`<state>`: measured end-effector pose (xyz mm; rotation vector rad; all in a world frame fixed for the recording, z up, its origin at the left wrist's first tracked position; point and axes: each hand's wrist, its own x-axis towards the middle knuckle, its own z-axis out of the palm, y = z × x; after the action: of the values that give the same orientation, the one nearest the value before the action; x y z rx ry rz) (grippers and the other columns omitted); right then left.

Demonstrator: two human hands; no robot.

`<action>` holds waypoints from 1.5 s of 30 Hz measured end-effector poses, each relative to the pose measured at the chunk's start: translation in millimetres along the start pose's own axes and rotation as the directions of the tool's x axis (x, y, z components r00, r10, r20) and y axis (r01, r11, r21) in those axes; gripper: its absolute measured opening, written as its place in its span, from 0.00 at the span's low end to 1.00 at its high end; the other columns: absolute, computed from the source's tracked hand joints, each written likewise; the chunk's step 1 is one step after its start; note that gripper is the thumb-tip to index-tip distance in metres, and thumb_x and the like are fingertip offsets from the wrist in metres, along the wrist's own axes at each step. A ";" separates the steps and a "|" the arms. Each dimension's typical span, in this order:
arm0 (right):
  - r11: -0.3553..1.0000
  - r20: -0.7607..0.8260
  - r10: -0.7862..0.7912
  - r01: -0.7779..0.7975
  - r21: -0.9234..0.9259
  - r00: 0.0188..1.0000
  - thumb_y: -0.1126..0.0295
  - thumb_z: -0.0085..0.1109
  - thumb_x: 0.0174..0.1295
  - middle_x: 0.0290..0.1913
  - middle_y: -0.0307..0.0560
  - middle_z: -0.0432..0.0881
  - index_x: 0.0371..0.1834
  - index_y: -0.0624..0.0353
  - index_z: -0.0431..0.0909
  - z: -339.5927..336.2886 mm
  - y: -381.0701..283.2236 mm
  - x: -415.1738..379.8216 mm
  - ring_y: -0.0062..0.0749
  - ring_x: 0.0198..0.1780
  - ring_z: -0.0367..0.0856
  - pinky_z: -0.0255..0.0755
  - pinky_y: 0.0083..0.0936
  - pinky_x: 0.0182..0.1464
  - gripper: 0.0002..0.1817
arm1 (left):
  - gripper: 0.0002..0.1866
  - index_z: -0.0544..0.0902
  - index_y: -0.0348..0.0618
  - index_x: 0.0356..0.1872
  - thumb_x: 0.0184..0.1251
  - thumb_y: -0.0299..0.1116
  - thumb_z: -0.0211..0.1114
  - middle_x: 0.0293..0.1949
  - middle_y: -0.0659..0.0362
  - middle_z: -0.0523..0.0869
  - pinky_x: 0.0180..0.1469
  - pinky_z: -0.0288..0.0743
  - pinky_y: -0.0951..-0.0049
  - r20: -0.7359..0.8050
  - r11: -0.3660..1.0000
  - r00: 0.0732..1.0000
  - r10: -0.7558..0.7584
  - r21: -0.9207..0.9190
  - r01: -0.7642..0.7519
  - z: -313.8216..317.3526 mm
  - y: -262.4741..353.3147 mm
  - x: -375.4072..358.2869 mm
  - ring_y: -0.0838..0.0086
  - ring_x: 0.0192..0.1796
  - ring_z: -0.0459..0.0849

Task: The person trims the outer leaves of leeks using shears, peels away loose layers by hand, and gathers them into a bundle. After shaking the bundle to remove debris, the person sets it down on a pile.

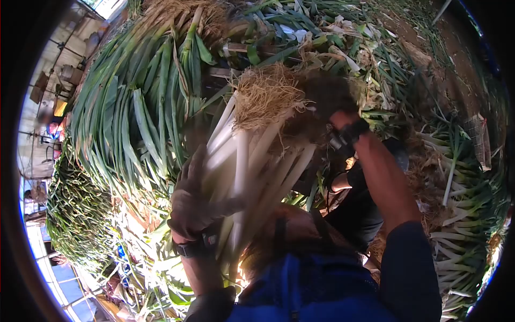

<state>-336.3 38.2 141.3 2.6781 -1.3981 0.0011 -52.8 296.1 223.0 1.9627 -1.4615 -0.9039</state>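
Observation:
A bundle of leeks (241, 155) stands in front of me with its tangled, straw-coloured roots (268, 94) uppermost and its white shafts slanting down towards my lap. My left hand (196, 206), in a grey glove, grips the shafts on the left side, with its thumb across them. Beside the roots, on the right, is my right hand (330, 96) in a dark glove. Motion blurs it, so its fingers and anything in them cannot be made out. The lower ends of the bundle are partly hidden by my left hand and smeared by movement.
A large heap of green-leaved leeks (129, 107) lies to the left. More leeks with white ends (456, 231) are laid in a row at the right. Stripped leaves (370, 48) litter the top right. A wooden strip (257, 49) shows behind the roots.

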 end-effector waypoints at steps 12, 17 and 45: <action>0.891 -0.247 0.019 0.095 0.443 0.969 0.58 0.64 0.69 0.57 0.55 0.89 0.63 0.55 0.83 35.9 2.4 -20.6 0.47 0.58 0.88 0.82 0.43 0.57 0.22 | 0.76 0.63 0.41 0.85 0.27 0.52 0.97 0.79 0.51 0.73 0.83 0.59 0.58 0.067 0.860 0.998 -0.007 -0.509 0.040 3.1 4.0 -3.8 0.60 0.82 0.67; 0.893 -0.027 0.345 -0.319 0.317 0.938 0.61 0.59 0.68 0.53 0.58 0.89 0.57 0.57 0.84 36.4 79.0 -12.3 0.59 0.54 0.88 0.81 0.51 0.59 0.19 | 0.77 0.64 0.41 0.85 0.26 0.58 0.96 0.80 0.49 0.72 0.84 0.55 0.58 0.061 0.943 0.997 0.041 -0.332 -0.019 -4.6 0.8 -2.6 0.60 0.82 0.67; 0.719 -0.395 0.210 0.133 0.682 0.894 0.57 0.66 0.75 0.66 0.59 0.86 0.77 0.60 0.74 -152.3 10.8 -56.7 0.44 0.67 0.85 0.79 0.39 0.66 0.32 | 0.82 0.64 0.36 0.83 0.21 0.70 0.92 0.77 0.44 0.75 0.83 0.60 0.59 0.101 0.986 0.987 0.126 0.097 -0.136 -8.3 15.0 10.9 0.56 0.81 0.70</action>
<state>-369.3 94.7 290.4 2.8566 -1.4862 1.3346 -53.5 281.6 237.3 1.8934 -1.7020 -0.8896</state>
